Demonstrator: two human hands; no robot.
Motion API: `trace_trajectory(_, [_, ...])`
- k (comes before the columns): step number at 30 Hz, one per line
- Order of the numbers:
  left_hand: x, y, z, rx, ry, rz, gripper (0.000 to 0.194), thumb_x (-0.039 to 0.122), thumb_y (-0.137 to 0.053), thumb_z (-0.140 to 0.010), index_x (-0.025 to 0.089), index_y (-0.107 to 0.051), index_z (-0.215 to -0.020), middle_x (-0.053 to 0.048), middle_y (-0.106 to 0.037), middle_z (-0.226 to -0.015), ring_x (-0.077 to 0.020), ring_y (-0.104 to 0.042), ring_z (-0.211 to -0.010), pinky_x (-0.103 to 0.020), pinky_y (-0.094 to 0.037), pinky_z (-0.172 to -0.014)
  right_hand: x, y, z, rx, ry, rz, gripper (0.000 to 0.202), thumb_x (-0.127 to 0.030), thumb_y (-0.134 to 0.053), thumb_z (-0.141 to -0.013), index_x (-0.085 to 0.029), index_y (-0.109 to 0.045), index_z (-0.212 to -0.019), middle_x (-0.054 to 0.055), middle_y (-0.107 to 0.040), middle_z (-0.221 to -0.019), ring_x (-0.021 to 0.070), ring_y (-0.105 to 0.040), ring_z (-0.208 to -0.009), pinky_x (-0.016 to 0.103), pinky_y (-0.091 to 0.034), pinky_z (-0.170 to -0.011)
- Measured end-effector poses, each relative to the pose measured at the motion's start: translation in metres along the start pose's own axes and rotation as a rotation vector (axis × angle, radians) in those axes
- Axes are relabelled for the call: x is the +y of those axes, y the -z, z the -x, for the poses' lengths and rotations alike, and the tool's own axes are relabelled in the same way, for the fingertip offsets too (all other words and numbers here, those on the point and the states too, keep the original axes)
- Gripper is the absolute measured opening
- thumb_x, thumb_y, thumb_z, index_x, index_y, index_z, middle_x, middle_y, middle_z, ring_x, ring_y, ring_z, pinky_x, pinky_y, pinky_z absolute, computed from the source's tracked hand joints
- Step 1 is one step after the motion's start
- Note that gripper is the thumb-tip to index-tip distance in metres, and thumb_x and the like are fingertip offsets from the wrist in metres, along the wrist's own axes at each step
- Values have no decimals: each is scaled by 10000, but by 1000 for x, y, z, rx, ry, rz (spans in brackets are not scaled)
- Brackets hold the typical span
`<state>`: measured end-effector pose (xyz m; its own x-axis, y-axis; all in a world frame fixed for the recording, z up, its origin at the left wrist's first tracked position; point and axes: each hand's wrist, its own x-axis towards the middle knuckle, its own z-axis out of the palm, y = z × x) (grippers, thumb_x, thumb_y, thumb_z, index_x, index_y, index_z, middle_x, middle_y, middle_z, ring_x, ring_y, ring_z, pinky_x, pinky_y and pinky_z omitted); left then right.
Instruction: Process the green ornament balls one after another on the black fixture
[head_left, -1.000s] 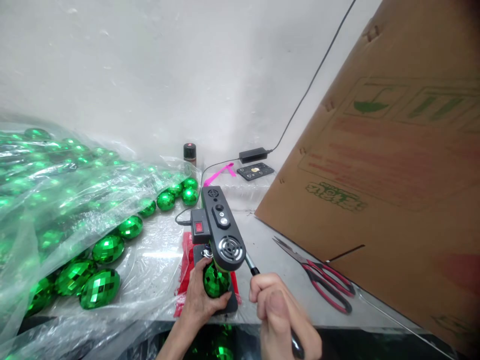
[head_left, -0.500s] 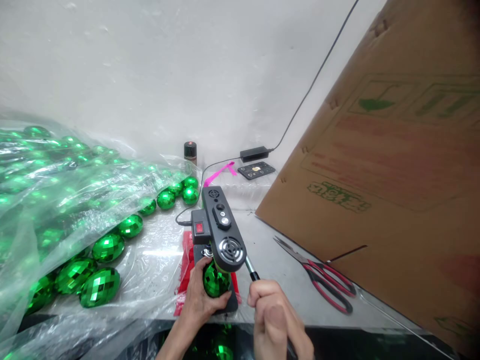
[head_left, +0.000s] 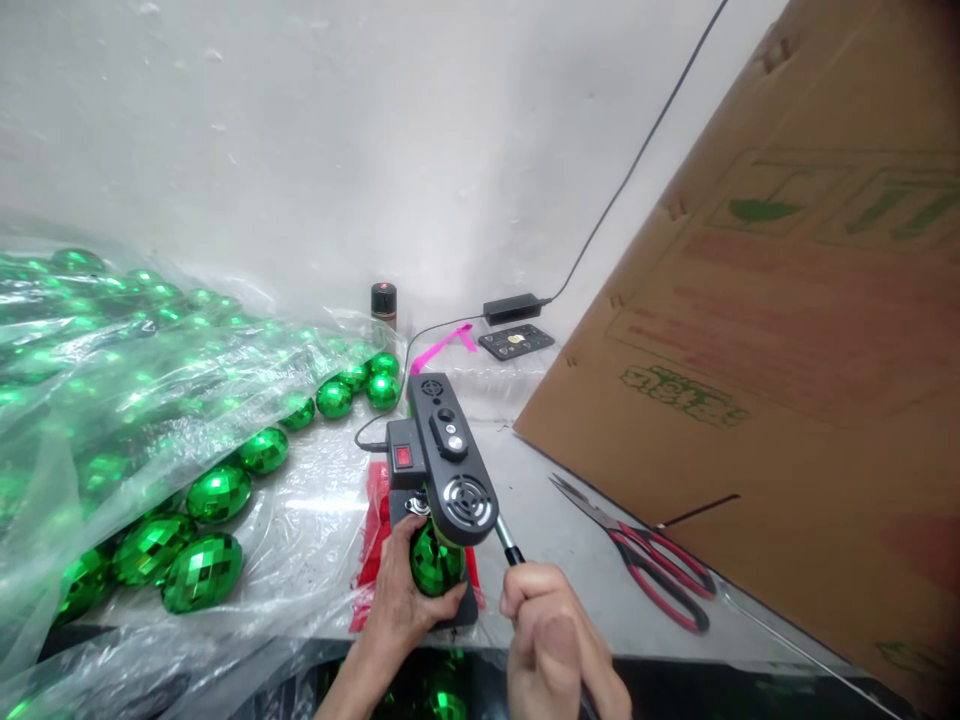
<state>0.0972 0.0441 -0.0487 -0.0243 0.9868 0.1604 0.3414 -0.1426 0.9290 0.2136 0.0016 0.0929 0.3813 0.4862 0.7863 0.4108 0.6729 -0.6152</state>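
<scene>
My left hand (head_left: pixel 405 590) is wrapped round a shiny green faceted ball (head_left: pixel 436 562), thumb and fingers on its sides. The ball sits beneath the round front end of a small black machine (head_left: pixel 456 455), which hides its top. A red rocker switch (head_left: pixel 403 456) is on the machine's side box. My right hand (head_left: pixel 559 635) is closed round the black-ended metal lever (head_left: pixel 508 540) at the machine's right side. Under the machine lies red material (head_left: pixel 371 540), partly covered by the black base and clear plastic.
Many green faceted balls (head_left: pixel 202 572) lie at left, mostly under a clear plastic sheet (head_left: pixel 135 390). Large red-handled scissors (head_left: pixel 649 560) rest at right beside a cardboard box (head_left: pixel 750 300). Behind are a black-capped bottle (head_left: pixel 383 300), a power adapter (head_left: pixel 514 307) and a pink ribbon (head_left: pixel 441 347).
The whole view has shifted very slightly. Both hands keep their grips on the ball and the lever, and nothing else has visibly moved.
</scene>
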Motion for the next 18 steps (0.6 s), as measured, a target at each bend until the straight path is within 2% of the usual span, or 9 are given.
trace_trajectory(7, [-3,0,1,-27,6,-28,752,367,-885,-625,158,-679,-1318,-175,-796,-1252,-416,-784,-1173,-632,-650,-1053,1,1,4,-7,-18,5,450,-155,-420,-1162,-211,-455,-716,-37,-495,-688,87,-525,-629,241,-403,-570])
trace_trajectory(18, [-4,-2,1,-2,-21,-48,763,348,-878,-608,138,-676,-1314,-184,-793,-1222,-420,-783,-1157,-633,-653,-1043,6,-3,7,36,1,-22,457,-166,-426,-1167,-208,-458,-713,-36,-508,-705,79,-511,-621,240,-393,-559])
